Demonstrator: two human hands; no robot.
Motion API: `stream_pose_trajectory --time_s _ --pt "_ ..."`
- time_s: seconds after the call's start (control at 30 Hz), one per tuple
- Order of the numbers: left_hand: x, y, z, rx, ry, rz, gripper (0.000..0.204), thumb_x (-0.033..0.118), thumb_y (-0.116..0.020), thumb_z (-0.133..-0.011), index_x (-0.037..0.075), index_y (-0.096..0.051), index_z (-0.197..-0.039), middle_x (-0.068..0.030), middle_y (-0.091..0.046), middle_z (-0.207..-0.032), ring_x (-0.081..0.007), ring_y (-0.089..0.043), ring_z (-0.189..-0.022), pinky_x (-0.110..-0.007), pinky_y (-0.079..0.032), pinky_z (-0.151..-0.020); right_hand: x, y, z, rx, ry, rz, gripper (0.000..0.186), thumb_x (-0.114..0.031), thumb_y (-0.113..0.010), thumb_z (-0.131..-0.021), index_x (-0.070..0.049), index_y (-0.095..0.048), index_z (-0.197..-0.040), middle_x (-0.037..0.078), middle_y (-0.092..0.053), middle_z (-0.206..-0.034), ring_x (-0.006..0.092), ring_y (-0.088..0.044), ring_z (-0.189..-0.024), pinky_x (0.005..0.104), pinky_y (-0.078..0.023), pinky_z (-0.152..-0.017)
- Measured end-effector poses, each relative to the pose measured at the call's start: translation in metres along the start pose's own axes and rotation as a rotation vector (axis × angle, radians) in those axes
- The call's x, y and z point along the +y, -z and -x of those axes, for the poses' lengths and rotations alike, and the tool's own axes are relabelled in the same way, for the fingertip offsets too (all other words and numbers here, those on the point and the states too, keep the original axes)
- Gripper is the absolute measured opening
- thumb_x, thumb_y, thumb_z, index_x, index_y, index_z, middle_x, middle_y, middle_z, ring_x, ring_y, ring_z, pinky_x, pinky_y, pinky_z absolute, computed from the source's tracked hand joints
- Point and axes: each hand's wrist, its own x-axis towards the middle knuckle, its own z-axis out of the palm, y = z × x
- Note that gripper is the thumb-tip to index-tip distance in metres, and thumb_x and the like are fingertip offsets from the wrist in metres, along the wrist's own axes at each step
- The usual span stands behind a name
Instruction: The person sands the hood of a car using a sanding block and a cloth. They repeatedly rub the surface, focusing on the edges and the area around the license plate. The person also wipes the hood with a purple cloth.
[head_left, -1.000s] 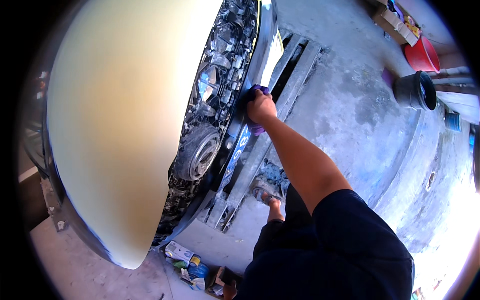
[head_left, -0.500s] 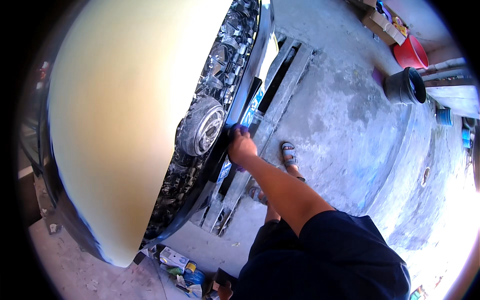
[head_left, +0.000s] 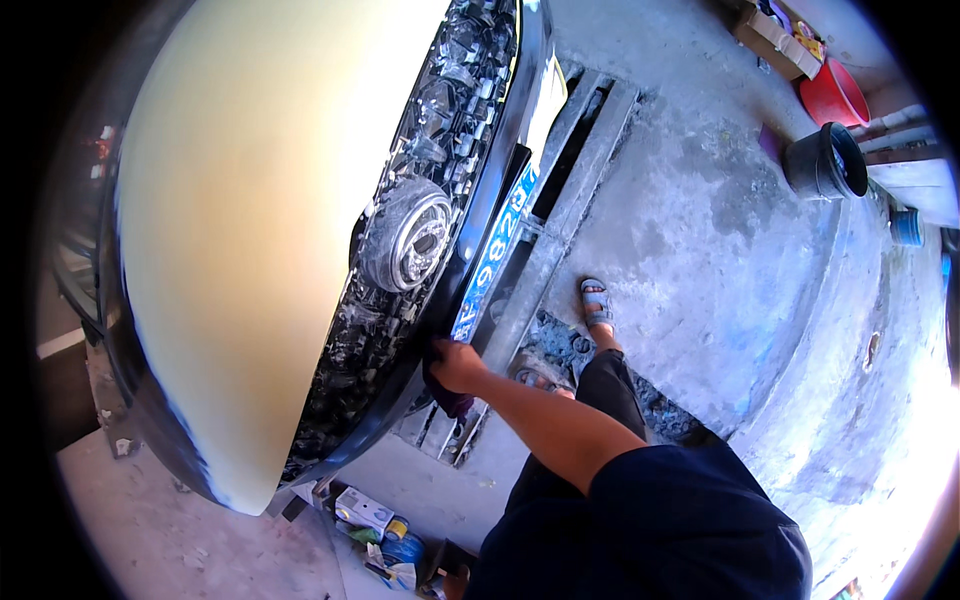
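Note:
A car front (head_left: 230,250) has a cream hood, an exposed grille with a dusty round emblem (head_left: 420,240) and a dark bumper beside it. My right hand (head_left: 455,365) is closed on a dark purple cloth (head_left: 452,400), against the bumper just below the blue licence plate (head_left: 495,255). The cloth is partly hidden under my fingers. What seems to be my left hand (head_left: 455,585) shows only slightly at the bottom edge, near a dark object; its fingers are hard to make out.
A slatted channel (head_left: 580,165) runs along the concrete floor beside my sandalled feet. At the right are a cardboard box (head_left: 775,45), a red basin (head_left: 830,95), a black bucket (head_left: 820,165) and a blue bucket (head_left: 905,228). Packages and cans (head_left: 370,515) lie below the car.
My right hand has moved down along the bumper with the cloth, from above the plate to below it, uncovering the plate. My foot has stepped out to the right.

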Motion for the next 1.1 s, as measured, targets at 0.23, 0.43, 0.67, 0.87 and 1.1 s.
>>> stream_pose_trajectory --time_s 0.23,0.43,0.67,0.87,1.1 --pt "0.015 -0.007 0.002 -0.005 0.02 -0.001 0.042 0.028 -0.068 -0.08 -0.001 -0.056 -0.108 -0.0224 -0.062 -0.105 -0.0417 -0.058 -0.097 -0.046 -0.044 -0.087 0.017 0.173 -0.042 0.432 0.0 -0.454 0.059 -0.027 -0.063 -0.087 -0.013 -0.047 -0.141 0.021 -0.064 -0.118 0.0309 -0.065 -0.105 0.0381 -0.05 -0.092" --pt "0.05 0.005 -0.021 0.009 -0.028 -0.016 0.044 0.027 -0.069 -0.079 -0.001 -0.055 -0.11 -0.0221 -0.061 -0.107 -0.0408 -0.058 -0.098 -0.045 -0.044 -0.088 0.015 0.291 -0.138 0.58 0.1 -0.4 0.055 -0.019 -0.063 -0.09 -0.009 -0.046 -0.141 0.016 -0.064 -0.114 0.0231 -0.066 -0.095 0.0349 -0.054 -0.084" --pt "0.075 0.014 -0.031 0.059 -0.073 0.016 0.047 0.025 -0.07 -0.078 -0.002 -0.054 -0.113 -0.0217 -0.06 -0.109 -0.0398 -0.058 -0.099 -0.044 -0.044 -0.089 -0.01 0.267 -0.163 0.715 0.162 0.01 0.06 -0.024 -0.062 -0.085 -0.011 -0.046 -0.141 0.028 -0.054 -0.123 0.0419 -0.056 -0.114 0.0416 -0.045 -0.1" --pt "0.095 0.02 -0.039 0.077 -0.115 0.048 0.049 0.024 -0.071 -0.077 -0.002 -0.053 -0.115 -0.0215 -0.06 -0.111 -0.0389 -0.058 -0.1 -0.043 -0.043 -0.091 -0.007 0.198 -0.121 0.623 0.157 -0.036 0.061 -0.019 -0.061 -0.084 -0.01 -0.043 -0.142 0.025 -0.054 -0.117 0.043 -0.058 -0.106 0.0441 -0.048 -0.094" --pt "0.065 0.012 -0.033 0.024 -0.085 0.021 0.052 0.023 -0.072 -0.077 -0.002 -0.052 -0.118 -0.0211 -0.059 -0.113 -0.0379 -0.057 -0.101 -0.042 -0.043 -0.092 -0.012 0.119 -0.08 0.609 0.108 -0.045 0.062 -0.018 -0.06 -0.085 -0.01 -0.041 -0.143 0.025 -0.054 -0.117 0.0437 -0.059 -0.102 0.0445 -0.049 -0.089"
